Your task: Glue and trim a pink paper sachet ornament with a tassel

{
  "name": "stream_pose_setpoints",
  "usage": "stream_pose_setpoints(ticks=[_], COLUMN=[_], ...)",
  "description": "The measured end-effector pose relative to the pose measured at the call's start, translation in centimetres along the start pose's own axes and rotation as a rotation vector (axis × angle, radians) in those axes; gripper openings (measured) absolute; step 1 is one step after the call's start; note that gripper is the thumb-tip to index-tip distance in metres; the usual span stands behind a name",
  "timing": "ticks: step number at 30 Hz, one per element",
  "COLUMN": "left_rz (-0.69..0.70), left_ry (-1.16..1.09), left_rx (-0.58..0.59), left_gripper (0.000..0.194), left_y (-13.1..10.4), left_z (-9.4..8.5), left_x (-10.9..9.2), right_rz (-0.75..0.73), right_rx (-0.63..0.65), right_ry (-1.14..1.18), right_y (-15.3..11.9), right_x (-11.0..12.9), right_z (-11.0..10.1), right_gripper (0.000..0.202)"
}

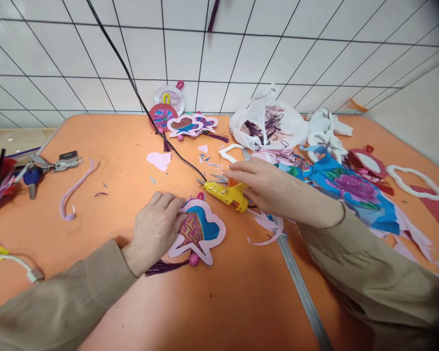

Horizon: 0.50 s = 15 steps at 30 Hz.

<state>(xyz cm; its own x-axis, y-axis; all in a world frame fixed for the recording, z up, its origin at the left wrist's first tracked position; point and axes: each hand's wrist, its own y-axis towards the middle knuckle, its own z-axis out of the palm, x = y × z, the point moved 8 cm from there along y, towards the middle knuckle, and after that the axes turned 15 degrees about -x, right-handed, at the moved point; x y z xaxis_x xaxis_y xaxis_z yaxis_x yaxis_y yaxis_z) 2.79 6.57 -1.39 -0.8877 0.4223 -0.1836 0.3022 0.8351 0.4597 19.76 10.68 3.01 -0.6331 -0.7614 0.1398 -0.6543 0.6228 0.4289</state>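
My left hand (159,229) is closed on the left edge of a pink-bordered fabric ornament (214,229) with a blue and patterned middle. The ornament lies on the orange table, with a pink loop, a pink bead (193,259) and a dark purple tassel (166,266). My right hand (265,185) hovers over or rests on the orange handle of a pair of scissors (219,179); its fingers are stretched out, and whether they touch the handle I cannot tell. Just below those fingers, a yellow glue gun (227,192) lies with its nozzle pointing left.
A black cord (131,80) hangs across the middle. Finished-looking ornaments (185,125) and a white plastic bag (278,122) stand at the back. Blue floral fabric (354,187) and pink scraps lie right. Keys (62,165) and a lilac strip (76,189) are left. A metal seam (300,282) crosses the table.
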Motion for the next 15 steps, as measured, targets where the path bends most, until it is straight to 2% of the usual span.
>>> stream_pose_setpoints(ticks=[3,5,7,12,15], left_rz=[-0.071,-0.114,-0.154,-0.238,-0.254], left_ry=[-0.005,-0.013,-0.043,-0.136,-0.173], left_rx=[0.055,0.094,0.123,0.126,0.113], left_gripper=[0.019,0.019,0.018,0.018,0.019], left_y=[0.2,0.3,0.5,0.9,0.7], left_z=[0.3,0.5,0.7,0.6,0.4], left_x=[0.3,0.5,0.7,1.2,1.4], right_rz=[0.09,0.131,0.151,0.198,0.236], right_rx=[-0.115,-0.12,-0.088,-0.044,-0.045], right_ry=[0.176,0.278,0.286,0.276,0.308], right_y=[0.5,0.5,0.2,-0.8,-1.1], right_x=[2.4,3.9,4.9,5.2,5.1], right_z=[-0.6,0.1,1.3,3.9,4.5], right_gripper=[0.033,0.029,0.029,0.042,0.049])
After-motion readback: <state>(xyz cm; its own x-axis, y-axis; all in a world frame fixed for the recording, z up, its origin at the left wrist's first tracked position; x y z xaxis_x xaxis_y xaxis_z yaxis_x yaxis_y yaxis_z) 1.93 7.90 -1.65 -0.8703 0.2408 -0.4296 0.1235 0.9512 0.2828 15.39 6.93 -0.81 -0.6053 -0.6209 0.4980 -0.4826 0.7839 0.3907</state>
